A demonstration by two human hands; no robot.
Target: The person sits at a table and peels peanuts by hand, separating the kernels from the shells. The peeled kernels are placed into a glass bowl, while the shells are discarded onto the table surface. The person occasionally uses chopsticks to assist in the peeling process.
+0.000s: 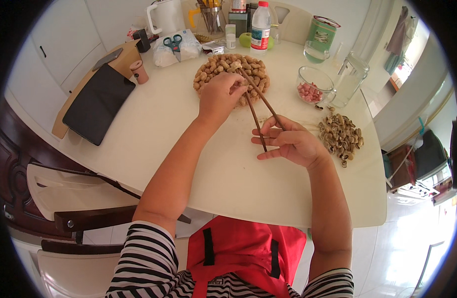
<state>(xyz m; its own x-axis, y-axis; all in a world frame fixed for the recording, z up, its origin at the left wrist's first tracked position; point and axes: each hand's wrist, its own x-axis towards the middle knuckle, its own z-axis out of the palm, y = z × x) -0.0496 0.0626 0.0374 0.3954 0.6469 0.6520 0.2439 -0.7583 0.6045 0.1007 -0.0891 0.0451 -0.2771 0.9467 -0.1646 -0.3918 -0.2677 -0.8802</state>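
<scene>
My right hand (293,141) holds a pair of brown wooden chopsticks (263,97), spread apart, with several fingers extended beside them. One chopstick reaches across to a pale peanut in its shell (236,66) at its far tip. My left hand (222,91) is over the near side of a round heap of unshelled peanuts (209,67). Its thumb and fingers come together at the far end of the other chopstick; what lies between them is mostly hidden. Right of the heap, a glass cup (327,85) contains red-skinned peanut kernels (309,92). Empty shells (340,136) are piled in front of it.
A black tablet (99,104) and a small pink cylinder (139,72) are at the left. Behind the heap stand a red-capped bottle (260,28) and scissors (173,42) on a white pack. A lidded glass jar (350,80) is beside the cup. The table edge (250,220) curves before me.
</scene>
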